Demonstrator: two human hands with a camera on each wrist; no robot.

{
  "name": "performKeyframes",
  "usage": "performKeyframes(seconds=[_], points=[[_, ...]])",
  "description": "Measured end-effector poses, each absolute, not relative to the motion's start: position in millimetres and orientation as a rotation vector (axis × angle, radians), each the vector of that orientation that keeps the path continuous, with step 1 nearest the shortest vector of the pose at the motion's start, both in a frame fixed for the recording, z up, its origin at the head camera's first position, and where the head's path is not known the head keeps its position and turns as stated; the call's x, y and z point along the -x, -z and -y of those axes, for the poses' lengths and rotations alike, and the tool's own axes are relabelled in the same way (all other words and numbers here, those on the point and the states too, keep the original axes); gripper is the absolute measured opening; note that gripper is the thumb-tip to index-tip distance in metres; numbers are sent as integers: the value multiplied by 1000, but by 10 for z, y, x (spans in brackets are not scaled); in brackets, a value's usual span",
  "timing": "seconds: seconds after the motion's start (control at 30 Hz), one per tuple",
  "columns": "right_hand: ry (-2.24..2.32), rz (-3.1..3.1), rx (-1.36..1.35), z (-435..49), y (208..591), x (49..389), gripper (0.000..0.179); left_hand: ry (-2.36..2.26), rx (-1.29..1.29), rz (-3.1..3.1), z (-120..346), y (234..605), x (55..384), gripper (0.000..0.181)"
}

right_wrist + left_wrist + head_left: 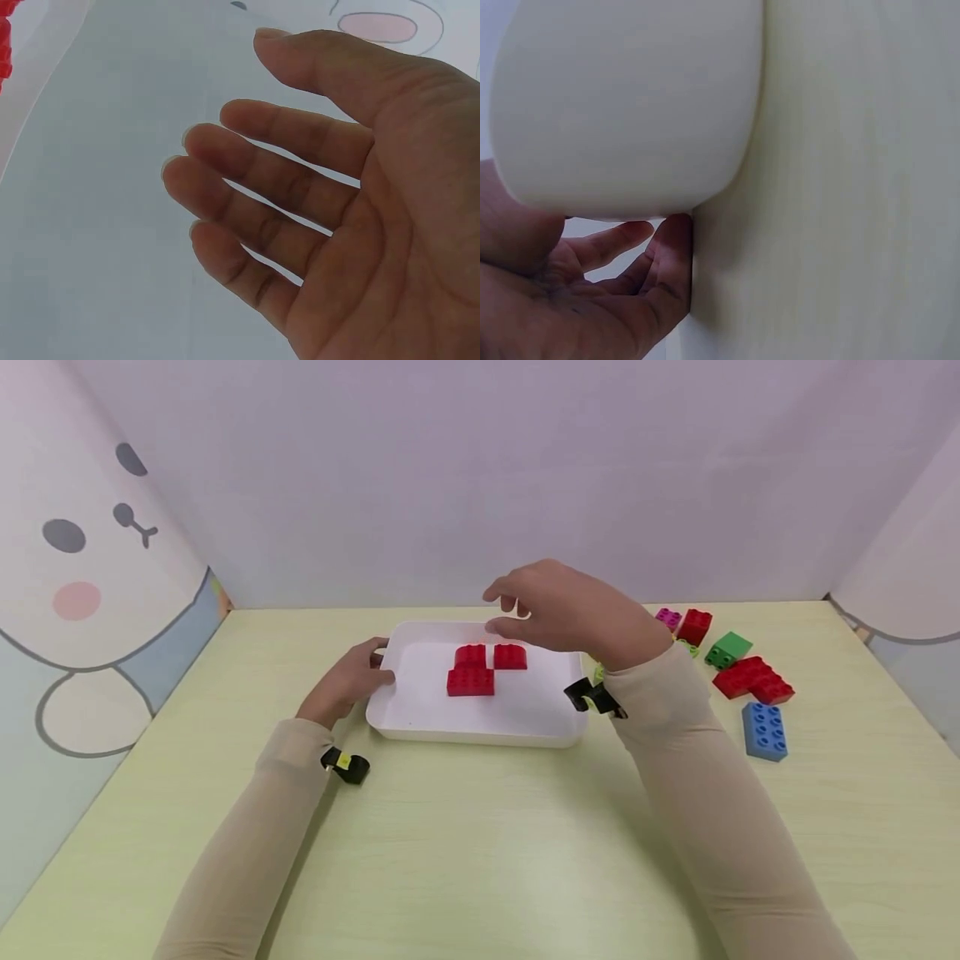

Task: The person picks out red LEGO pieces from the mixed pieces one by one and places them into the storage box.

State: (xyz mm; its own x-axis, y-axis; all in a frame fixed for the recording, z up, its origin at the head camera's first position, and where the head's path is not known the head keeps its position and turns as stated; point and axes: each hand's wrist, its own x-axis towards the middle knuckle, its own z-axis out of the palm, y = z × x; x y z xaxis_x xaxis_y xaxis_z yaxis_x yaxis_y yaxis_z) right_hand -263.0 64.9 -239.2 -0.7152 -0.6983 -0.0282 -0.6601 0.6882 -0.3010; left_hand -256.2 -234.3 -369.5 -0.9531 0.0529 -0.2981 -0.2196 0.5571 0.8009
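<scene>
A shallow white tray (420, 714) lies on the table with three red toy building bricks inside. One is a rectangular studded brick (471, 683); right behind it sits a brick with a rounded top (470, 655), and a similar rounded brick (510, 657) is to their right. My left hand (343, 683) grips the tray's left end, thumb over the rim and fingers against the outer wall (630, 150). Above the tray's right back part hovers my right hand (573, 614). Its palm (375, 240) is bare and the fingers are spread, loosely bent, holding nothing.
Right of the tray lie a blue brick (765, 732), red bricks (752, 679), a green brick (728, 650), a dark red brick (695, 627) and a magenta one (667, 618). Lime green pieces (687, 648) are partly hidden by my right wrist. A pale curtain (480, 485) hangs behind the table.
</scene>
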Motion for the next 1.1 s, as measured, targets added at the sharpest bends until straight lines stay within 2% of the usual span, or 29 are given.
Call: performKeyframes(seconds=[0.4, 0.77, 1.1], points=[[409, -2860, 1169, -801, 2263, 2434, 43, -1357, 138, -2518, 2411, 3714, 2549, 67], [349, -2993, 1156, -1234, 2151, 2123, 39, -1340, 128, -2520, 2394, 3733, 2592, 68], [355, -3009, 1187, -1291, 2134, 2091, 39, -1331, 146, -2525, 2434, 3733, 2607, 68]])
